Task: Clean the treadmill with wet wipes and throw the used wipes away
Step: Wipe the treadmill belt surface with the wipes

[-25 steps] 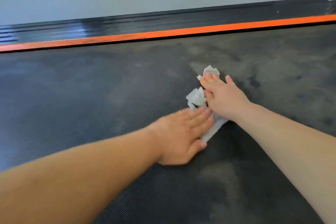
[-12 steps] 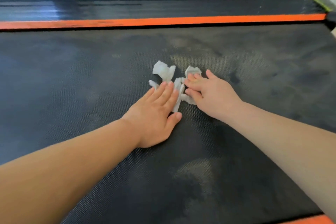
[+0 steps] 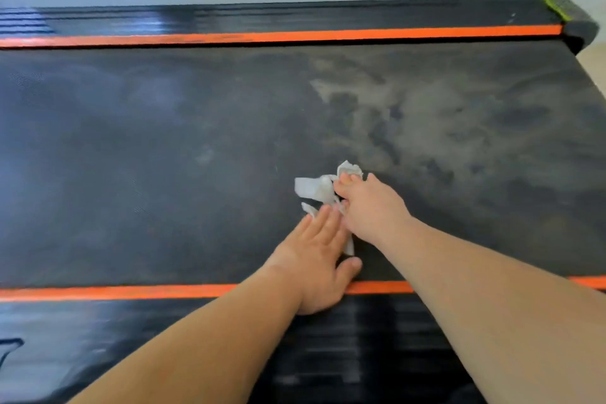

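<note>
At lower centre the left hand (image 3: pixel 314 259) lies flat, fingers straight, its heel over the near orange stripe (image 3: pixel 114 292) and its fingertips on the tail of the wipe (image 3: pixel 314 187). Just beyond, the right hand (image 3: pixel 370 210) curls its fingers over the crumpled wipe, pressing it to the belt (image 3: pixel 164 157). The wipe looks light, limp and damp, and likely to bunch or tear, so it is best gathered by its wad. Grey dust (image 3: pixel 410 115) streaks the belt toward the upper right.
</note>
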Tool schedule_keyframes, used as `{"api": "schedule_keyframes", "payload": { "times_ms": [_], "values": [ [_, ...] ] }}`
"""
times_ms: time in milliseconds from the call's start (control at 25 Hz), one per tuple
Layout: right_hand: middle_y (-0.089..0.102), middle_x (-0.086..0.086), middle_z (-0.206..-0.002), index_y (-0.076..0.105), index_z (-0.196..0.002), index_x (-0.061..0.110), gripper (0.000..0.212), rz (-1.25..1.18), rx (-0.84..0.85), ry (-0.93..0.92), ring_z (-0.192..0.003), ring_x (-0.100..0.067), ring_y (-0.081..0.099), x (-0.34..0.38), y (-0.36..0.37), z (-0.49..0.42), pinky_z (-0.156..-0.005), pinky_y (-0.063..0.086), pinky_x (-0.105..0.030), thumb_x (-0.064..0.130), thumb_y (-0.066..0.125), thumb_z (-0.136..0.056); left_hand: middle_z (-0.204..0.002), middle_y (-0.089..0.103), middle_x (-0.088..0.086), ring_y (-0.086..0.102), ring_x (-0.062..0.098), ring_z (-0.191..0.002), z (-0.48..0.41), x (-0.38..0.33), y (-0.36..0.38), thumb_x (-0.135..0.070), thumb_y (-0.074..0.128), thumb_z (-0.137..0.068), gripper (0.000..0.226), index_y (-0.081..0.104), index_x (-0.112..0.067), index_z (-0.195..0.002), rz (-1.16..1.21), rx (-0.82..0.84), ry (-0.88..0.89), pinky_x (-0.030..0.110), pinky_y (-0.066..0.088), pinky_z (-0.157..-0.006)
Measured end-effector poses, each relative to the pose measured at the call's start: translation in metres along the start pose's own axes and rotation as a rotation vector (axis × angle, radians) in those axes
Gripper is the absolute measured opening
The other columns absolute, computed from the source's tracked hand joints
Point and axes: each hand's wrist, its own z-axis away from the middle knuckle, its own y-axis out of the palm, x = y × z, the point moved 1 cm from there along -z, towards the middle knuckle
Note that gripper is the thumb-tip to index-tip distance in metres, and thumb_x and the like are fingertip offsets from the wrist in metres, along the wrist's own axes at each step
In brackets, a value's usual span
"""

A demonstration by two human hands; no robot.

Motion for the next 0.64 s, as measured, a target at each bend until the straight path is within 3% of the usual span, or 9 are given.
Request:
{"api": "schedule_keyframes", "payload": {
  "times_ms": [80, 160, 200, 280, 320, 480, 640],
  "values": [
    [0.042, 0.004, -0.152, 0.041, -0.146, 0.029, 0.046, -0.033, 0.049, 0.029, -0.13, -0.027, 0.041, -0.007, 0.003, 0.012, -0.097, 0.043, -0.04, 0.022, 0.044, -0.101, -0.168, -0.021, 0.004, -0.026, 0.019, -0.152, 0.009, -0.012, 0.009, -0.06, 0.014, -0.104, 0.077, -0.012, -0.017, -0.161, -0.04, 0.033, 0.091, 0.042, -0.009, -0.127],
    [0.035, 0.006, -0.154, 0.036, -0.148, 0.029, 0.049, -0.002, 0.075, 0.032, -0.127, -0.026, 0.042, -0.014, 0.009, 0.02, -0.092, 0.043, -0.04, 0.019, 0.043, -0.101, -0.168, -0.02, 0.003, -0.026, 0.016, -0.153, 0.006, -0.005, 0.011, -0.061, 0.013, -0.103, 0.076, -0.01, -0.018, -0.162, -0.094, 0.016, 0.093, 0.04, -0.009, -0.127],
    [0.029, 0.005, -0.159, 0.032, -0.152, 0.027, 0.053, -0.001, 0.072, 0.031, -0.134, -0.025, 0.038, -0.013, 0.012, 0.023, -0.1, 0.039, -0.04, 0.016, 0.042, -0.101, -0.169, -0.02, 0.004, -0.025, 0.016, -0.153, 0.002, 0.001, 0.01, -0.06, 0.013, -0.104, 0.076, -0.01, -0.017, -0.162, -0.104, -0.005, 0.061, 0.04, -0.009, -0.127],
    [0.014, 0.002, -0.168, 0.022, -0.158, 0.021, 0.06, -0.017, 0.047, 0.026, -0.151, -0.018, 0.02, -0.01, 0.019, 0.028, -0.12, 0.018, -0.036, 0.012, 0.041, -0.102, -0.168, -0.023, 0.004, -0.026, 0.017, -0.153, -0.008, 0.01, 0.007, -0.058, 0.013, -0.104, 0.076, -0.013, -0.015, -0.161, -0.064, -0.084, -0.074, 0.04, -0.01, -0.127],
    [0.01, 0.002, -0.169, 0.02, -0.159, 0.021, 0.06, -0.039, 0.031, 0.028, -0.154, -0.017, 0.015, -0.009, 0.02, 0.028, -0.123, 0.011, -0.034, 0.012, 0.042, -0.103, -0.167, -0.025, 0.004, -0.028, 0.018, -0.152, -0.013, 0.012, 0.006, -0.059, 0.012, -0.104, 0.077, -0.014, -0.014, -0.16, -0.025, -0.121, -0.139, 0.04, -0.012, -0.126],
    [0.009, 0.007, -0.17, 0.021, -0.161, 0.026, 0.058, -0.165, 0.047, 0.058, -0.156, -0.012, 0.009, -0.021, 0.024, 0.033, -0.127, 0.006, -0.035, 0.014, 0.038, -0.107, -0.165, -0.03, 0.006, -0.032, 0.019, -0.15, -0.019, 0.011, 0.01, -0.059, 0.012, -0.103, 0.078, -0.019, -0.013, -0.159, 0.003, -0.133, -0.142, 0.041, -0.013, -0.126],
    [0.008, 0.009, -0.17, 0.016, -0.161, 0.029, 0.057, -0.068, 0.072, 0.103, -0.156, -0.01, 0.01, -0.027, 0.021, 0.056, -0.124, 0.005, -0.031, 0.018, 0.034, -0.109, -0.166, -0.028, 0.007, -0.03, 0.02, -0.151, -0.026, 0.015, 0.004, -0.058, 0.012, -0.104, 0.078, -0.019, -0.013, -0.159, -0.011, -0.121, -0.108, 0.042, -0.013, -0.126]
  ]
}}
